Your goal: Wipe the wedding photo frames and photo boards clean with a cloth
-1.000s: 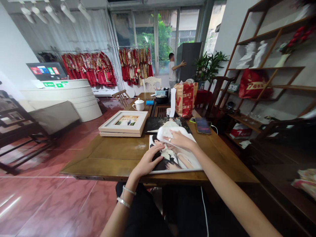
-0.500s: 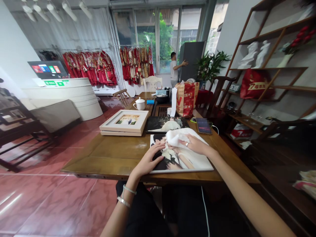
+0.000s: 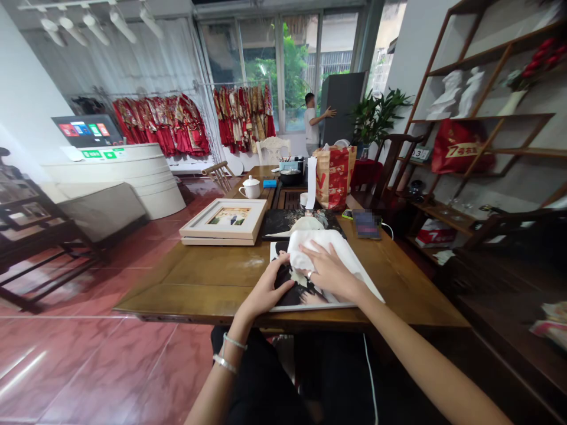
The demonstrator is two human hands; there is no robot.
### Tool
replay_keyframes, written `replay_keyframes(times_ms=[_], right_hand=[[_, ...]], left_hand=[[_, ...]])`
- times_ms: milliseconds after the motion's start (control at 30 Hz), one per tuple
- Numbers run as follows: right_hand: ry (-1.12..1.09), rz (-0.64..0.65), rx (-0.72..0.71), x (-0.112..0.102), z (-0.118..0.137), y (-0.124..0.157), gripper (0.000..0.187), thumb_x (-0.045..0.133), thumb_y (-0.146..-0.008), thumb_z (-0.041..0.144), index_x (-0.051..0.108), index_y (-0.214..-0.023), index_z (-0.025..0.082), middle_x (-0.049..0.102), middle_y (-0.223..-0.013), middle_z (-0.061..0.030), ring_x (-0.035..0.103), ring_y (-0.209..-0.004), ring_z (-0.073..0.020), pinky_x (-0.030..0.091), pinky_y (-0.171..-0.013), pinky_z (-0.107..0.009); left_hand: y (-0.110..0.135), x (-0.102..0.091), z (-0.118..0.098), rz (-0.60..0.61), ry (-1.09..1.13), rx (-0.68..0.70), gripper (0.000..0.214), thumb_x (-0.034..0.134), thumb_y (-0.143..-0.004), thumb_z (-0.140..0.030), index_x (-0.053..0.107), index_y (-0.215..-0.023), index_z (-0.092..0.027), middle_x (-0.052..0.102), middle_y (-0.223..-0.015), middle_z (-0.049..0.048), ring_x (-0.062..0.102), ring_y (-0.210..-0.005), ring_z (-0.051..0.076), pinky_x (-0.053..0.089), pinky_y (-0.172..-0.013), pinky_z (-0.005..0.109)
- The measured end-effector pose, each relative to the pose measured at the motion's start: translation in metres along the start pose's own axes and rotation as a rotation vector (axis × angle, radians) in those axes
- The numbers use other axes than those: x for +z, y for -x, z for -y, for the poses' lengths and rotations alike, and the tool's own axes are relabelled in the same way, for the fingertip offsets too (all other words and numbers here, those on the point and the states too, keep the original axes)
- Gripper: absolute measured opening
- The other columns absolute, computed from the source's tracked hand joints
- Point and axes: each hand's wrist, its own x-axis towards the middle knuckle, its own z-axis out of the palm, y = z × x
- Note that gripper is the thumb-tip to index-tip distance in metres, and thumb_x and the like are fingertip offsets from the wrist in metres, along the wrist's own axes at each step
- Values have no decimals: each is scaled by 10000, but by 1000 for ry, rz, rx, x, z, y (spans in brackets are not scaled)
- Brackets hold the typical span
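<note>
Centrally on a wooden table [image 3: 212, 271], a large photo [image 3: 296, 298] lies flat near the close edge, with a person's two bare hands over it. The right hand [image 3: 334, 274] rests on a bunched white cloth [image 3: 305, 236] on the photo, its fingers spread apart and laid flat rather than pinching. The left hand [image 3: 264, 287] lies over the photo's left edge, fingers close together, thumb held away; whether its fingertips touch the cloth cannot be told.

Work on this photo looks underway: the cloth covers its upper middle, while the lower part and right side are uncovered. Which areas have been gone over does not show. Behind it lies a dark photo [image 3: 278, 223], with no hand on it.

The photo's near edge sits just inside the table's edge, leaving little room there. Bare wood opens to the left, as far as the stacked frames [image 3: 195, 227] behind. To the right is a narrower bare strip, with a phone [image 3: 367, 225] near the far corner.
</note>
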Motion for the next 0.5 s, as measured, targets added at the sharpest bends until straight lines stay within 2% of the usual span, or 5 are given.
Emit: replay_keyframes(times_ms=[100,167,267,367,500], right_hand=[[-33,34,-97,-6,6,39,623,495,-819,256,357,-1423,190,381,-1473,-57,162,-1410,-240,39,-1128,-529],[-69,58,-141,-14,7,68,590,497,-834,256,381,-1412,225,409,-1457,-39,189,-1405,-230,52,-1141,-511],[-91,68,-90,-25,0,97,472,446,-911,395,453,-1367,273,420,-1451,-22,247,-1388,-241,138,-1145,-485],[-42,44,38,-30,-18,98,502,388,-918,523,530,-1309,242,423,-1448,-56,288,-1369,-274,203,-1129,-480],[54,2,117,-27,-45,57,585,471,-870,529,449,-1373,231,382,-1472,-75,232,-1391,-270,157,-1137,-478]], left_hand=[[0,1,0,-10,-14,-11,630,557,-868,-289,267,-1421,-209,316,-1495,124,282,-1392,253,182,-1163,464],[0,0,-1,-15,-13,-7,648,557,-869,-290,243,-1431,-217,344,-1478,123,288,-1388,253,184,-1161,473],[0,0,-3,-6,3,25,626,551,-874,-286,261,-1426,-231,443,-1406,109,318,-1373,244,187,-1162,469],[0,-1,-2,4,2,29,583,545,-877,-274,304,-1406,-238,445,-1409,98,287,-1390,246,175,-1165,465],[1,-1,-2,11,2,17,564,540,-878,-257,319,-1397,-243,433,-1424,87,260,-1404,234,157,-1173,459]])
